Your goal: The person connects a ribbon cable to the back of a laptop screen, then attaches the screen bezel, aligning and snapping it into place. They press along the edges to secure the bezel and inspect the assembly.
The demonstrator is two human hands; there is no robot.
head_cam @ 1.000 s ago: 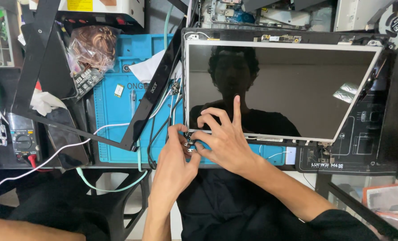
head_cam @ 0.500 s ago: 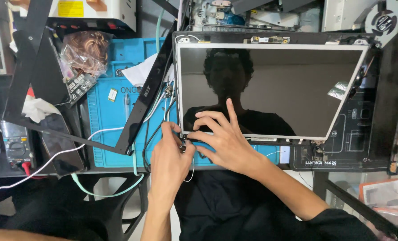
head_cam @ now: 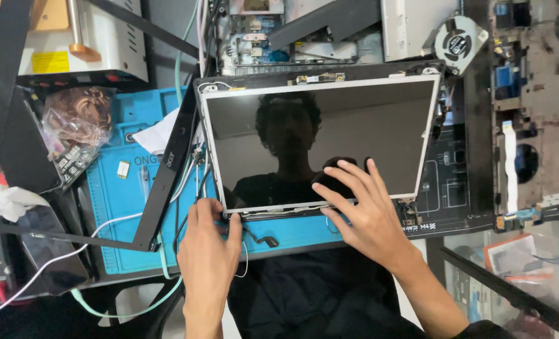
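A laptop screen panel [head_cam: 330,125] with a glossy dark face lies tilted on the blue mat [head_cam: 119,220]. My left hand [head_cam: 207,251] rests on the mat's front edge, its fingertips against the panel's lower left corner. A thin black cable with a small connector [head_cam: 264,240] lies just right of its thumb. My right hand [head_cam: 367,216] lies flat with its fingers spread over the panel's lower edge, right of centre. Neither hand grips anything.
A black bezel strip [head_cam: 166,182] leans along the panel's left side. A clear bag of parts [head_cam: 79,122] and a white tissue [head_cam: 10,201] lie at the left. A cooling fan [head_cam: 458,41] and an opened laptop base [head_cam: 530,113] sit at the right. White cable [head_cam: 72,251] crosses the mat.
Both hands were pinched together at the panel's lower edge. Now they are apart: the right hand has slid right and spread flat, and the left stays at the lower left corner.
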